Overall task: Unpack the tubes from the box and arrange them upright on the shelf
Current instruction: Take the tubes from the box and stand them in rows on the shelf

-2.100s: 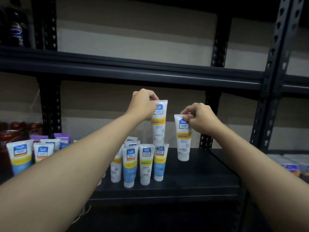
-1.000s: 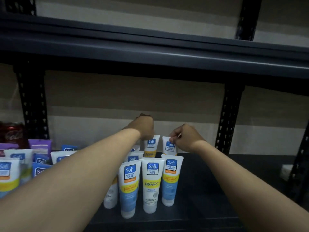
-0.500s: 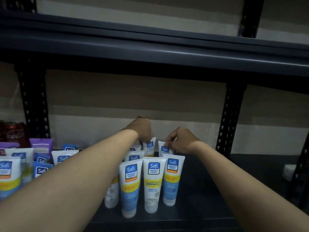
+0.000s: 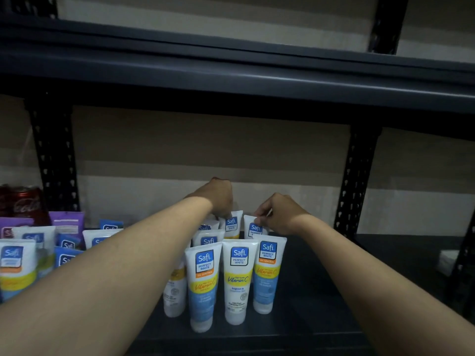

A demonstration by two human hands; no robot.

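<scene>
Three smooth plastic Safi tubes (image 4: 237, 281) stand cap-down in the front row, near the dark metal shelf's (image 4: 321, 304) front edge. Behind them, the left hand (image 4: 218, 199) pinches one back tube (image 4: 232, 224); the right hand (image 4: 279, 213) pinches another (image 4: 253, 228).

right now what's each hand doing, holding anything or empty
Left hand: closed on the top edge of a back-row tube.
Right hand: pinched shut on the top of the tube beside it.
</scene>
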